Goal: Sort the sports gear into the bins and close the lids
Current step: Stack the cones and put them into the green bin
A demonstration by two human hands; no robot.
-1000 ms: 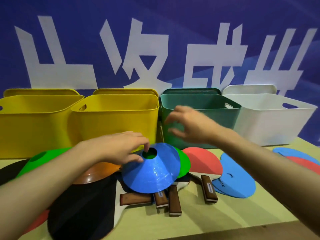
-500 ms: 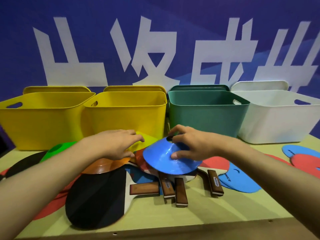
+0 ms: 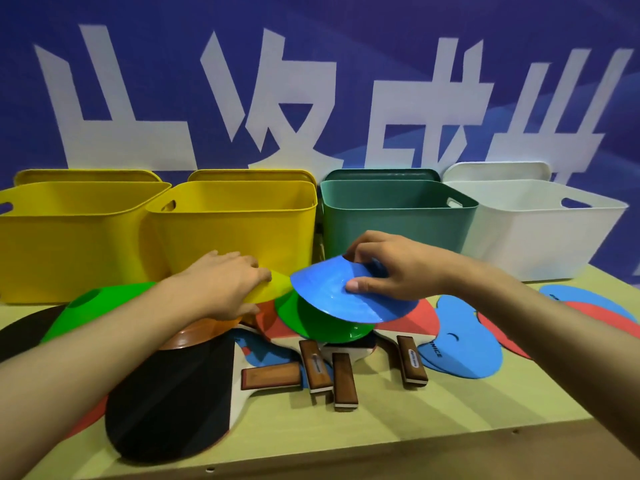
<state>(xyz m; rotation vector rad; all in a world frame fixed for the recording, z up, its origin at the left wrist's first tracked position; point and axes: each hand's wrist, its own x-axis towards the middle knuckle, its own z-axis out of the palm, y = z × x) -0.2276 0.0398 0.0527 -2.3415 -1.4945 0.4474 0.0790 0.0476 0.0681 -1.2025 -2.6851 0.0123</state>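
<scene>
Right hand (image 3: 398, 268) pinches the blue cone (image 3: 346, 292), lifted clear for binning; left hand (image 3: 225, 282) grips the yellow cone (image 3: 273, 289) likewise.

A blue banner (image 3: 346, 36) with large white characters hangs behind a pale wooden table (image 3: 433, 410).

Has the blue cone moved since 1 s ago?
Yes. The blue cone has passed from the left hand to the right hand, shifting rightward off the paddle handles and up toward the green bin.
</scene>
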